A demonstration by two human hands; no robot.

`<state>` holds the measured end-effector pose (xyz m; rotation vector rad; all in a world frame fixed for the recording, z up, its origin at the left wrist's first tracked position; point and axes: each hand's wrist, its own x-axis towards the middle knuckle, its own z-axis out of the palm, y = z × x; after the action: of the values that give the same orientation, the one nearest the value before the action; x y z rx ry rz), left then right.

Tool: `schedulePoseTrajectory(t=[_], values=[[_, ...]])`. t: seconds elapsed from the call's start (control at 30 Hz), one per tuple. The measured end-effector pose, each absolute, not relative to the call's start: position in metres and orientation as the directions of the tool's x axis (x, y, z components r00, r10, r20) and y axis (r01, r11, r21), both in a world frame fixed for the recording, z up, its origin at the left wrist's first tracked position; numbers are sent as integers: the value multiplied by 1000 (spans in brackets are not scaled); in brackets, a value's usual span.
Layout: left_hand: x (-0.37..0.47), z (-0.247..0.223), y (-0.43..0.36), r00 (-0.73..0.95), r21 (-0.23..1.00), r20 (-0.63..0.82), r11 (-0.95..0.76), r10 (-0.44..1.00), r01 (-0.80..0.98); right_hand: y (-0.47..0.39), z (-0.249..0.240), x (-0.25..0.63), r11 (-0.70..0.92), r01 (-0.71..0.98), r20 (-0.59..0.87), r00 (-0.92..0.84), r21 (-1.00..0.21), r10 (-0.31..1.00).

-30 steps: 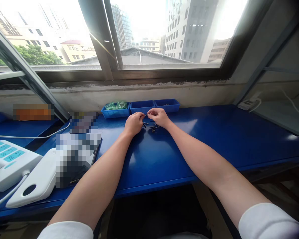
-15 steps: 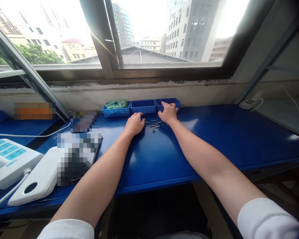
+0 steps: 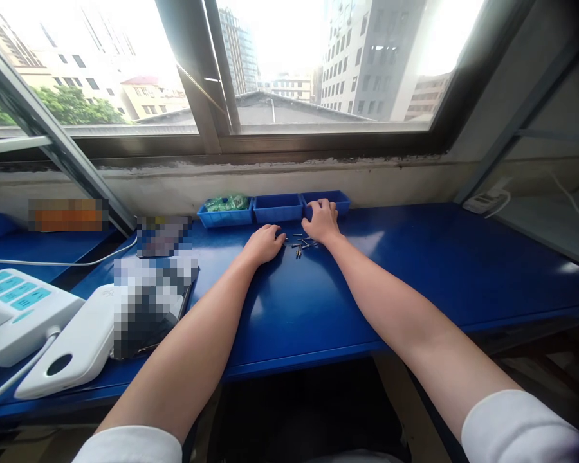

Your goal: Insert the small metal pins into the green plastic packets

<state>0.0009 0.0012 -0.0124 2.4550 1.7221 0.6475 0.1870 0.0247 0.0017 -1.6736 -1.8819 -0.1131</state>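
Observation:
Several small metal pins (image 3: 298, 247), possibly screws, lie loosely on the blue tabletop between my hands. My left hand (image 3: 265, 244) rests at the left edge of this scatter. Its fingers are bent and apart, with a pin close to the thumb tip. My right hand (image 3: 322, 224) is at the right of the pins, just in front of the right blue bin (image 3: 342, 200). Its fingers are spread and curved, and I see nothing held in them. The fingertips of both hands are partly hidden.
A middle blue bin (image 3: 277, 209) and a left blue bin (image 3: 226, 218) holding green plastic packaging (image 3: 226, 203) line the wall. A white power bank-like device (image 3: 72, 347), a power strip (image 3: 24, 308) and blurred items stand left. A metal shelf post (image 3: 77, 154) rises there.
My right hand has drawn back slightly from over the right bin, toward the pins. My left hand has shifted a little right and nearer to me.

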Motion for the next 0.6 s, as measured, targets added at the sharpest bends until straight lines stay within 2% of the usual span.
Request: schedulePoseTrajectory(t=[0.07,0.27,0.6], values=[[1,-14,2,324,274,279,-399,904,875,20,6,184,241,919,474,-68,-314,878],[0,-15,3,358,268,241,-416,902,869,15,7,180,227,927,198,-172,-300,965],[0,-14,2,379,260,228,-431,897,864,17,-5,177,326,900,263,-252,-290,931]])
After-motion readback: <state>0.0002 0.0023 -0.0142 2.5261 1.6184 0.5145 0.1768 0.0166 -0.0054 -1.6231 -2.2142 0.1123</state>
